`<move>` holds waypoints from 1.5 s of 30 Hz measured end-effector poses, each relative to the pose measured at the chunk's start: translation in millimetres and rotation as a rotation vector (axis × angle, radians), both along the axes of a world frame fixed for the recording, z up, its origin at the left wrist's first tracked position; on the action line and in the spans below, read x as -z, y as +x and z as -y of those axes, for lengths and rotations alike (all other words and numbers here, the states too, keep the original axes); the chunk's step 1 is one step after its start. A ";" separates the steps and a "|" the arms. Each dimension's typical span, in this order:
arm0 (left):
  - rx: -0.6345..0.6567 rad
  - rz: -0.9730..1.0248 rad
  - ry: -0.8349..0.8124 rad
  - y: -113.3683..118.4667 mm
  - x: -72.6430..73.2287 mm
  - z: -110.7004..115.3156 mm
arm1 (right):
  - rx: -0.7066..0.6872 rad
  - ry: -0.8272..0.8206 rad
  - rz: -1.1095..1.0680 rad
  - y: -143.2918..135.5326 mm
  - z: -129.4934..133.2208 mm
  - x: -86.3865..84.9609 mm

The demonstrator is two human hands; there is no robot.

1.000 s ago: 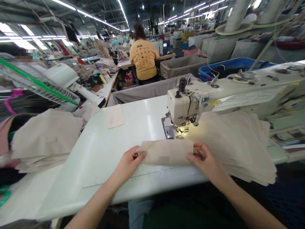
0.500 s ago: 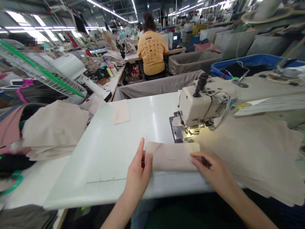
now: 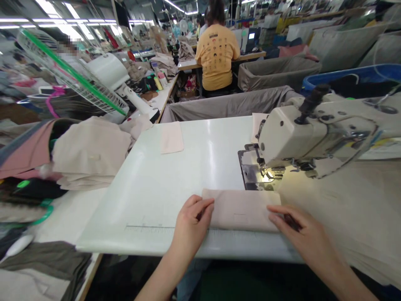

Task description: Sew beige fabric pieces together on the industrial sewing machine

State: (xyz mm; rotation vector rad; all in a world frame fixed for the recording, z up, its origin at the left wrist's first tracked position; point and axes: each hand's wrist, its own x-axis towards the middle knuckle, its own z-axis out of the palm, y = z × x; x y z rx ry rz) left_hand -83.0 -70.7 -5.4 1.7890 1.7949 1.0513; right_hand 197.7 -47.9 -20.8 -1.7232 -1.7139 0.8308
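A beige fabric piece [image 3: 241, 207], folded into a long rectangle with a small stitched or marked outline on it, lies on the white table in front of the sewing machine [image 3: 282, 133]. My left hand [image 3: 194, 217] pinches its left end between thumb and fingers. At the right end, my right hand [image 3: 294, 223] grips the edge the same way, a small dark object partly showing under its fingers. The lit presser foot [image 3: 274, 173] sits just beyond the fabric's far edge, apart from it. Nearer the table's back lies a small beige pocket-shaped piece [image 3: 172, 138].
Stacked beige panels [image 3: 354, 200] cover the right side of the table. More beige cloth [image 3: 90, 150] is piled at left, beside a white fan [image 3: 108, 71]. A grey fabric-lined bin [image 3: 225, 104] stands behind the table. Ahead sits a person in a yellow shirt [image 3: 217, 54].
My left hand's raised fingers have closed down onto the fabric's left end. My right hand keeps its grip. The view has shifted left, so everything appears farther right.
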 end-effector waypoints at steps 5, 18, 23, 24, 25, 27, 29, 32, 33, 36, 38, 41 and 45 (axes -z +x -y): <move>0.000 -0.003 -0.046 -0.3 1.0 0.7 | -0.002 -0.024 -0.009 -1.5 -0.4 -3.7; -0.017 0.008 -0.061 0.6 -1.2 0.4 | -0.032 -0.022 0.050 1.2 -0.9 -2.3; -0.016 -0.006 -0.062 1.6 -3.2 -0.2 | -0.002 0.006 0.032 -0.4 -0.3 -0.8; -0.017 -0.011 -0.061 1.8 -3.8 -0.3 | -0.005 0.007 0.029 -0.3 -0.4 -0.2; -0.017 -0.016 -0.061 2.0 -4.3 -0.3 | -0.010 0.006 0.028 0.0 -0.7 0.4; -0.016 -0.029 -0.058 2.2 -5.4 -0.7 | -0.015 0.002 0.027 0.4 -1.3 0.7; -0.011 -0.049 -0.056 2.1 -6.3 -1.6 | -0.026 0.003 0.020 -0.1 -1.8 -0.5; 0.003 -0.090 -0.043 1.2 -6.9 -3.8 | -0.033 0.036 -0.004 -3.0 -2.0 -4.6; 0.007 -0.102 -0.034 0.8 -6.9 -4.8 | -0.037 0.055 -0.017 -4.2 -2.1 -6.1; 0.013 -0.127 0.011 -0.6 -6.3 -8.0 | -0.084 0.093 -0.080 -6.6 -3.4 -9.1; 0.019 -0.144 0.040 -1.1 -5.9 -10.0 | -0.090 0.079 -0.099 -6.9 -4.4 -9.9; 0.022 -0.168 0.059 -1.0 -6.2 -11.6 | -0.072 0.054 -0.093 -6.8 -5.3 -10.2; 0.008 -0.186 0.068 -0.8 -7.0 -12.2 | -0.059 0.037 -0.079 -7.8 -6.6 -12.2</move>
